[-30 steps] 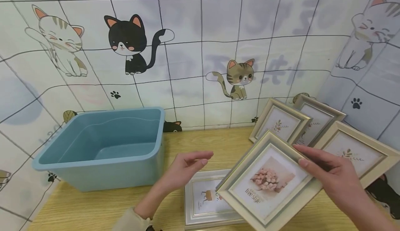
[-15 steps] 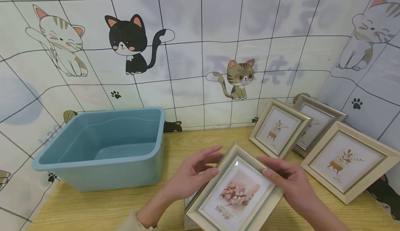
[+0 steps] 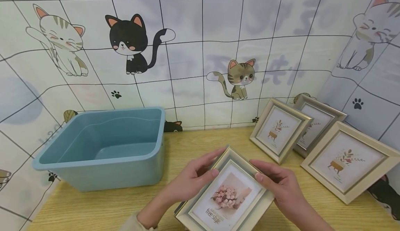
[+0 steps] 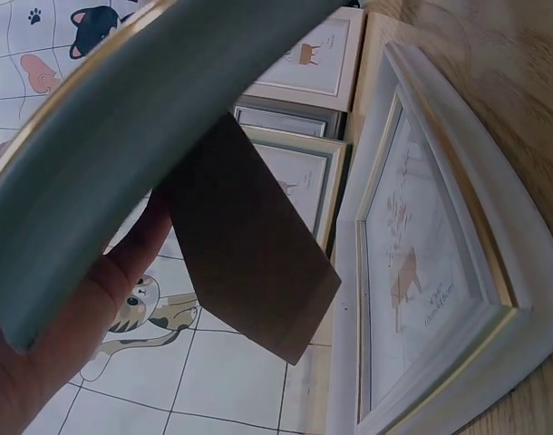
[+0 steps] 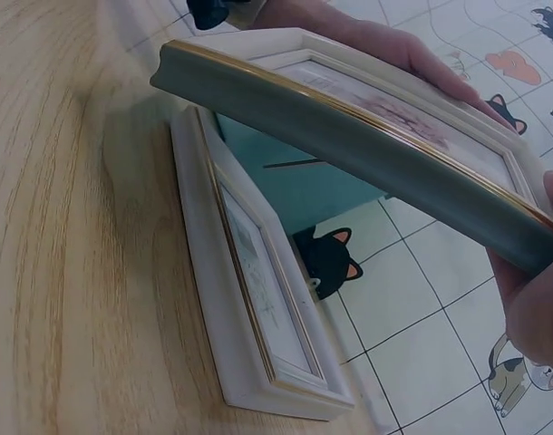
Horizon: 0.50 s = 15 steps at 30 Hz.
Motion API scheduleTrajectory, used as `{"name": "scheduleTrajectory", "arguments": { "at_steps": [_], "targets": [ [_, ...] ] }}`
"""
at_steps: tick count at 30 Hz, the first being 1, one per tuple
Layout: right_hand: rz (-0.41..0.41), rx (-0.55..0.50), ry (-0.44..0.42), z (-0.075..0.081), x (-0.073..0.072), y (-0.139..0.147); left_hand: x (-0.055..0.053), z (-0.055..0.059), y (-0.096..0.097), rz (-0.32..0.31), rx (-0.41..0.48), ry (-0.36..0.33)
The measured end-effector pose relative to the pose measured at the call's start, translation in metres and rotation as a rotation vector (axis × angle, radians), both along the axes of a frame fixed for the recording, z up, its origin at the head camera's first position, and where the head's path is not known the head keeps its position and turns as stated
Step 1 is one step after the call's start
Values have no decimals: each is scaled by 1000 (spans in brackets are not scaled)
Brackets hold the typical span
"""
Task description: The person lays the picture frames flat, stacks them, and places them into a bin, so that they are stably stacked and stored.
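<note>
A cream picture frame (image 3: pixel 227 196) with gold edging and a pink flower print reading "free style" is held tilted over the table, face up. My left hand (image 3: pixel 185 180) grips its left side, thumb on the front border. On its opposite side my right hand (image 3: pixel 281 184) pinches the border, thumb on top and fingers behind. The left wrist view shows a brown stand flap (image 4: pixel 249 249) sticking out from its back. Below it, a whitish picture frame (image 4: pixel 412 263) lies face up on the table; in the head view the held one hides it.
A blue plastic tub (image 3: pixel 122 168) stands at the left on the wood-grain table (image 3: pixel 187 137). Three picture frames with plant prints stand at the right: a small cream frame (image 3: pixel 279 130), a grey-beige frame (image 3: pixel 318 120) behind it and a larger cream frame (image 3: pixel 347 161). A cat-print wall covering (image 3: pixel 187 57) rises behind.
The right hand has brought the flower-print frame left and toward me. My left hand, free a second ago, has taken hold of its left side. The lying frame has become hidden in the head view.
</note>
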State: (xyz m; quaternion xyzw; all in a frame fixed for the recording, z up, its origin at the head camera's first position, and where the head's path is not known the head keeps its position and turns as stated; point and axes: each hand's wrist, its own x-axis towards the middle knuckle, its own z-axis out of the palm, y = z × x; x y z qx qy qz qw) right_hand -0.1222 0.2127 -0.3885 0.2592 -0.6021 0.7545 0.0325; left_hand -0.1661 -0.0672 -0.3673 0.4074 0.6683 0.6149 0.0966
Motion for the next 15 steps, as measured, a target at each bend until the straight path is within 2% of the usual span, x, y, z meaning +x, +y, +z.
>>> {"name": "scheduleTrajectory", "arguments": {
  "at_steps": [7, 15],
  "targets": [
    [-26, -9, -10, 0, 2, -1, 0, 0, -3, -34, -30, -49],
    [-78, -13, -64, -1, 5, -2, 0, -1, -6, -73, -63, -115]
  ]
}}
